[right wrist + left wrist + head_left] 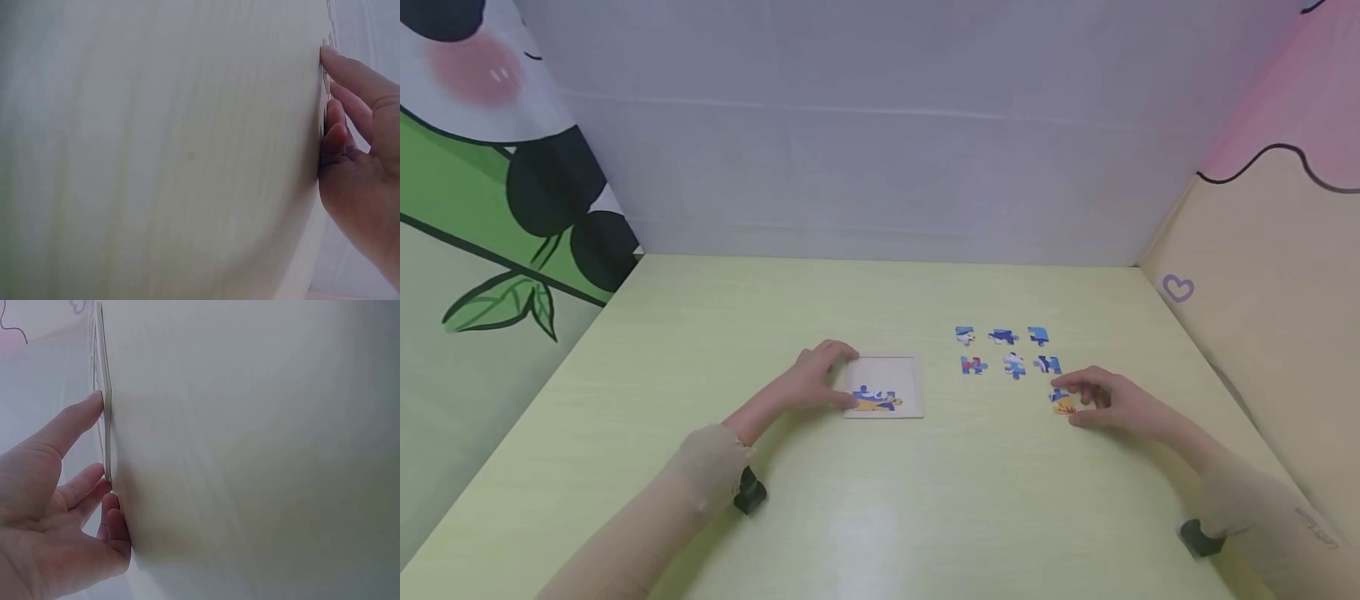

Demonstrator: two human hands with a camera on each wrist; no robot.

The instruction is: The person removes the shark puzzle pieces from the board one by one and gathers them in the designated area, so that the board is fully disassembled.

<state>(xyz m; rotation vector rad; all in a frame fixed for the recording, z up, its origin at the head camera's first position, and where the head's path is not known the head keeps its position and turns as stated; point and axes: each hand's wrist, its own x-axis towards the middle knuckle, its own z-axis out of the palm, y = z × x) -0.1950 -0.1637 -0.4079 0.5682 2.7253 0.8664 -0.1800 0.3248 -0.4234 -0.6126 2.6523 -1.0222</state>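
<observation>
A square white puzzle tray [884,372] lies on the table, with joined blue, white and orange pieces [874,400] along its near-left inside edge. My left hand [815,377] grips the tray's left side, thumb near the close corner and a finger near the far one. In the left wrist view the thumb [78,422] rests against the tray's rim [106,425]. My right hand [1108,400] holds a blue-and-orange puzzle piece [1063,402] at its edges between thumb and fingers, on or just above the table. In the right wrist view the hand [369,137] mostly hides that piece.
Several loose puzzle pieces lie in two rows right of the tray, among them a red-and-blue one [973,366] and a blue one [1038,336]. A pale wall [880,183] stands behind the table [865,517], with painted panels on both sides.
</observation>
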